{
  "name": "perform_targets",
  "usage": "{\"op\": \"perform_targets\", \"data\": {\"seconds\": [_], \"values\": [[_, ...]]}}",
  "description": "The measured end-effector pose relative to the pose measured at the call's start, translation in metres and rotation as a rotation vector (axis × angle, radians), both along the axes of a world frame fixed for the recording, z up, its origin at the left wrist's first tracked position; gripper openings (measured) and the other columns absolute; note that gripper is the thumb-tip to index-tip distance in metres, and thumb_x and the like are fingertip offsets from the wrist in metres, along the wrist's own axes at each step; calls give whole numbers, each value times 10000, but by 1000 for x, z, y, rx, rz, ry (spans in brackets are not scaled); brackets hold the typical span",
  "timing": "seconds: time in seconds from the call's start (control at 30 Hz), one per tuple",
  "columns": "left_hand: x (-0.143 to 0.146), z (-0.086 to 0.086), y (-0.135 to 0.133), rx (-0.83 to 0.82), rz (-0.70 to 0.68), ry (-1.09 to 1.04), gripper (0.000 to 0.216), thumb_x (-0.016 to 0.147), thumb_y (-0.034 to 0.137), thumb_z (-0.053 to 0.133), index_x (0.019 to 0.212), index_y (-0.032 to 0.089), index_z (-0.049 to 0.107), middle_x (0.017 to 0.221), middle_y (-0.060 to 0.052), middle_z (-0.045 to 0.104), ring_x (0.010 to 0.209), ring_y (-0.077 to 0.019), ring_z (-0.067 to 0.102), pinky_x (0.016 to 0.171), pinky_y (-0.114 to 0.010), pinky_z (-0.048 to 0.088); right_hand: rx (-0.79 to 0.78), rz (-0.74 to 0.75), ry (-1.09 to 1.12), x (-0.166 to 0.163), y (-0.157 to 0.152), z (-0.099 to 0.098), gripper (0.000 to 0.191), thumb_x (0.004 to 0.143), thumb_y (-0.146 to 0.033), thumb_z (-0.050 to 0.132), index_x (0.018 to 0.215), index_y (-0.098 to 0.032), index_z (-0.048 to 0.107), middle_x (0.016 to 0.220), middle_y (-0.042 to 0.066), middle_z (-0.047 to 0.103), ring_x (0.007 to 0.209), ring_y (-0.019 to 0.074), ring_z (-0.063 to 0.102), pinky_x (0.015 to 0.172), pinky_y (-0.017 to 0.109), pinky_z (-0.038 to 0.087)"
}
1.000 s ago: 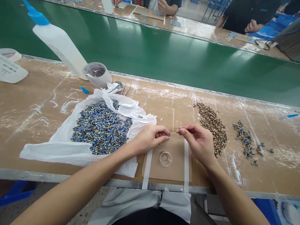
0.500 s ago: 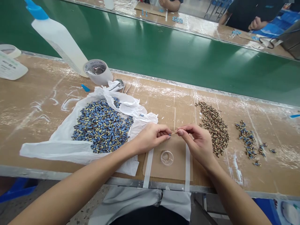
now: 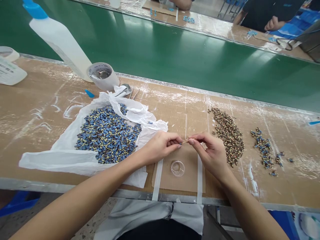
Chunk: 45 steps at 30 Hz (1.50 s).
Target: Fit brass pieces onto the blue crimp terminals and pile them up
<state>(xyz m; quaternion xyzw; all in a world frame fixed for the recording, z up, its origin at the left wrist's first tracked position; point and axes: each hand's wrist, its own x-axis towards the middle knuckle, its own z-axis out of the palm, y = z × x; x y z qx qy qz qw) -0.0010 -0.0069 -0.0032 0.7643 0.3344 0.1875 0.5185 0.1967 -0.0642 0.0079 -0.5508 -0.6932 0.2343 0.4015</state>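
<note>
Both hands have barely moved: the right hand (image 3: 212,150) pinches a thin wooden stick (image 3: 188,141) whose tip meets a small blue piece (image 3: 179,145) held in the narrow pinch of the left hand (image 3: 160,146), just above a clear round dish (image 3: 177,168) on taped cardboard (image 3: 165,180), between blue pieces (image 3: 107,135) on a white plastic bag (image 3: 45,163) and a brown heap (image 3: 228,136).

Landmark: clear round dish (image 3: 177,168) on cardboard
Left hand (image 3: 160,146): above the dish, pinching a small blue piece (image 3: 179,145)
Right hand (image 3: 211,155): above the dish, pinching a thin wooden stick (image 3: 188,141)
Left of dish: blue-and-yellow pieces (image 3: 107,135) on white plastic (image 3: 42,163)
Right of dish: brown beaded pieces (image 3: 228,136)
</note>
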Motion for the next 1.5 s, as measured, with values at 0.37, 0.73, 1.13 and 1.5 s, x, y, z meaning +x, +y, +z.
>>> {"op": "perform_targets", "data": {"seconds": [0.37,0.73,1.13,1.5], "values": [[0,1,0,-1,0,-5,153,870,168,564,941,151,698,725,-1,668,646,-106,577,624,-207,422,53,89,-62,0,-1,1,36,898,-203,606,900,-216,640,863,43,722,791,179,671,716,313,518],[0,2,0,-20,-8,-20,142,874,190,556,922,154,685,758,-11,677,688,-119,602,639,-213,442,41,89,-21,1,1,5,42,898,-218,596,895,-217,638,858,49,718,807,190,672,732,324,526],[-2,0,1,-24,-19,7,168,856,154,553,963,143,682,794,-23,692,698,-120,616,656,-218,462,-213,543,50,5,-4,18,88,906,-205,596,826,-201,631,820,24,616,766,147,576,694,282,466],[-2,1,1,-22,-44,-4,172,856,121,545,961,141,680,790,-18,690,705,-117,617,663,-216,459,-303,558,12,1,-4,15,147,921,-256,581,793,-195,619,793,18,613,762,148,569,715,294,459]]}}
